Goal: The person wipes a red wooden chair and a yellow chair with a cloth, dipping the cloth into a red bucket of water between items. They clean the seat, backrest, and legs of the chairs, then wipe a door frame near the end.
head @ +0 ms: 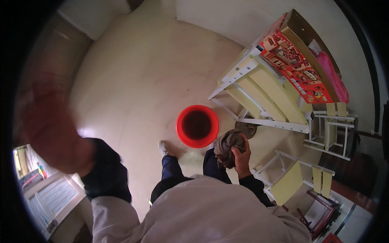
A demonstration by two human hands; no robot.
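Note:
My right hand (243, 156) grips a crumpled grey-brown cloth (228, 147) in front of my right leg. Just left of the cloth and farther down, a red plastic bucket (182, 135) stands on the floor by my feet, with dark liquid (197, 124) inside. My left hand (59, 130) is raised at the far left, close to the camera and heavily blurred. No object shows in it, but its fingers are too smeared to make out.
At the right, a folded white-framed piece of furniture with pale yellow panels (267, 88) stands before a red printed cardboard box (299, 68) holding a pink plastic bag (332, 76). Yellow-seated chairs (287, 182) stand lower right. A cabinet-like surface bearing papers (56, 197) is lower left.

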